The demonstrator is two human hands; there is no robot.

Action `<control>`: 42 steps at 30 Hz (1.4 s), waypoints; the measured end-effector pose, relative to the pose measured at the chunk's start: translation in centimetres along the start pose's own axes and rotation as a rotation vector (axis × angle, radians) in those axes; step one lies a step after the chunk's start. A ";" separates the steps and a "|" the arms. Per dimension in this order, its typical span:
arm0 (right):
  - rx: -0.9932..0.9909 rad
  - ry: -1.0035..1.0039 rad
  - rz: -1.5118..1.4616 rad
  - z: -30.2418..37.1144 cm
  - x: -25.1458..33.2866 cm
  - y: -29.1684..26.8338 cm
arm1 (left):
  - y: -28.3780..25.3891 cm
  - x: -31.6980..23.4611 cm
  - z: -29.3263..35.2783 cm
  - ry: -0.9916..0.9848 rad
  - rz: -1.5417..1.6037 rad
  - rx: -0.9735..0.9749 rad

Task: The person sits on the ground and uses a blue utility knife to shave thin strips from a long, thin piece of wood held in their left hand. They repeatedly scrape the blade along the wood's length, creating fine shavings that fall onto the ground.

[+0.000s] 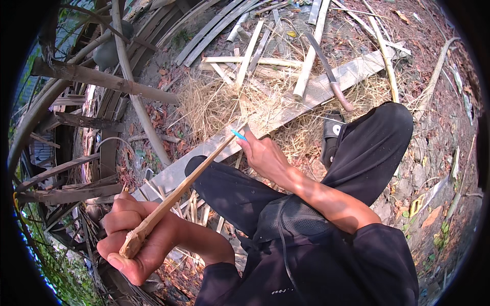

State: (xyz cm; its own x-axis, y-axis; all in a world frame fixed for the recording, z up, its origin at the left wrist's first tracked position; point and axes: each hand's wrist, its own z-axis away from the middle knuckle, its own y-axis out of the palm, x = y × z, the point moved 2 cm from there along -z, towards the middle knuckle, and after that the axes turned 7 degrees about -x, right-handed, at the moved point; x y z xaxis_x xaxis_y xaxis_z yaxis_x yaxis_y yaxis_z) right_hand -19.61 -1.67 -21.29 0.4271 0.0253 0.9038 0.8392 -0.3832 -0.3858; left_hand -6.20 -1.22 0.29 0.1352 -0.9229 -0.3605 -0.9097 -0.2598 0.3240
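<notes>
My left hand (140, 237) is closed around the thick, rough-cut end of a long whittled wooden stick (178, 196). The stick slants up to the right and narrows toward its far end. At that thin end, my right hand (265, 158) is closed on a small knife (237, 134) with a blue part and a greyish piece beside it. Its exact shape is mostly hidden by the fingers. The knife meets the stick's tip above a long grey plank (171, 178), which runs diagonally beneath. Pale shavings (265, 109) are heaped around the plank.
A machete (329, 76) with a brown handle rests across the plank's far part. Several cut poles and strips (311, 64) lie ahead. A stacked wooden frame (102, 84) stands at the left. My bent knees (372, 137) flank the work, with a black sandal (333, 132) nearby.
</notes>
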 end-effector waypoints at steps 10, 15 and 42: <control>-0.023 0.025 -0.068 -0.4 -1.2 0.9 | 0.9 0.9 -0.1 0.018 0.056 0.027; 0.164 0.218 0.178 0.2 -7.0 2.5 | 1.6 1.6 -0.8 -0.033 0.147 0.045; 0.009 -0.085 0.268 1.0 -2.5 2.4 | -2.7 1.3 -1.9 -0.021 0.043 -0.099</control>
State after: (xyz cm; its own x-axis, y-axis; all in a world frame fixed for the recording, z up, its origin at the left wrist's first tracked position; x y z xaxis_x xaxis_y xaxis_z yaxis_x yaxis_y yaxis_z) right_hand -18.33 -1.72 -24.62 0.6605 0.0014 0.7508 0.6952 -0.3787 -0.6110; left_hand -2.80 -2.27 0.54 0.0878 -0.9279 -0.3624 -0.8710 -0.2480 0.4240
